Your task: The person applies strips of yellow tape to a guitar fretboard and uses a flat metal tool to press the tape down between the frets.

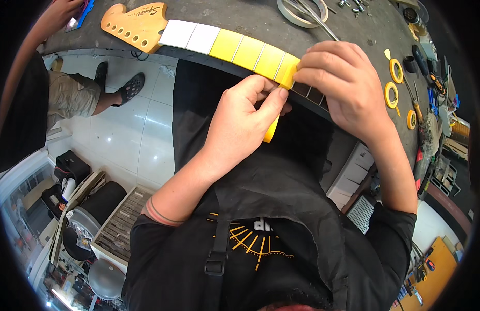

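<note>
A guitar neck (133, 25) with a bare wooden headstock lies along the near edge of the workbench, headstock to the left. White tape (190, 36) covers the fretboard nearest the headstock, and yellow masking tape (246, 50) covers the frets after it, with thin fret lines showing between strips. My left hand (237, 116) is closed at the neck's near edge, thumb against the tape, a roll of yellow masking tape (271, 130) partly hidden beneath its fingers. My right hand (348, 88) pinches the tape's end over the fretboard. Dark, untaped frets show under the right wrist.
A large tape roll (302, 22) and metal rod lie beyond my right hand. Several small yellow tape rolls (391, 95) and tools line the bench's right side. At far left, another person's hand (58, 13) rests near a blue object; their legs stand on the tiled floor.
</note>
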Tool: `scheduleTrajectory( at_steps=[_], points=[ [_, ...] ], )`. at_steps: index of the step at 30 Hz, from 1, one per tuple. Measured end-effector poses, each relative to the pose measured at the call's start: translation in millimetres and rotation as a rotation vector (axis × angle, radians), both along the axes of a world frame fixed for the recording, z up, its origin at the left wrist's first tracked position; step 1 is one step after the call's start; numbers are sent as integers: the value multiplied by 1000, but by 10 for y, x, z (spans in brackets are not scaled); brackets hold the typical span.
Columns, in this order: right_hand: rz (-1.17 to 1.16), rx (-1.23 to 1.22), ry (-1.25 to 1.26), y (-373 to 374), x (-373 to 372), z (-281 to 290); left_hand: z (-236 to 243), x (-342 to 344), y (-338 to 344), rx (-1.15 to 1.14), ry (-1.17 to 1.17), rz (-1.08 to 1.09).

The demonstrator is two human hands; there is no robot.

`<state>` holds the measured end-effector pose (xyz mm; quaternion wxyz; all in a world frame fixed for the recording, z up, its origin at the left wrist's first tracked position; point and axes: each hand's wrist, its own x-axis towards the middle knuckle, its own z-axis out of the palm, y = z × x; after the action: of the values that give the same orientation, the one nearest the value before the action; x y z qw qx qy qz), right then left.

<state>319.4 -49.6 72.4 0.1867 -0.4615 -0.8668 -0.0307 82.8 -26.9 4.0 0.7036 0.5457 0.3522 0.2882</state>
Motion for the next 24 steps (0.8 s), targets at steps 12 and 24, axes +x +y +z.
scheduleTrajectory(
  at_steps=[12,24],
  points=[
    [140,-67,-14,300,-47,48,23,-2,22,-41,20,-17],
    [-737,-292,197,415,190,-21,53,-124,-53,-224,-73,-55]
  ],
)
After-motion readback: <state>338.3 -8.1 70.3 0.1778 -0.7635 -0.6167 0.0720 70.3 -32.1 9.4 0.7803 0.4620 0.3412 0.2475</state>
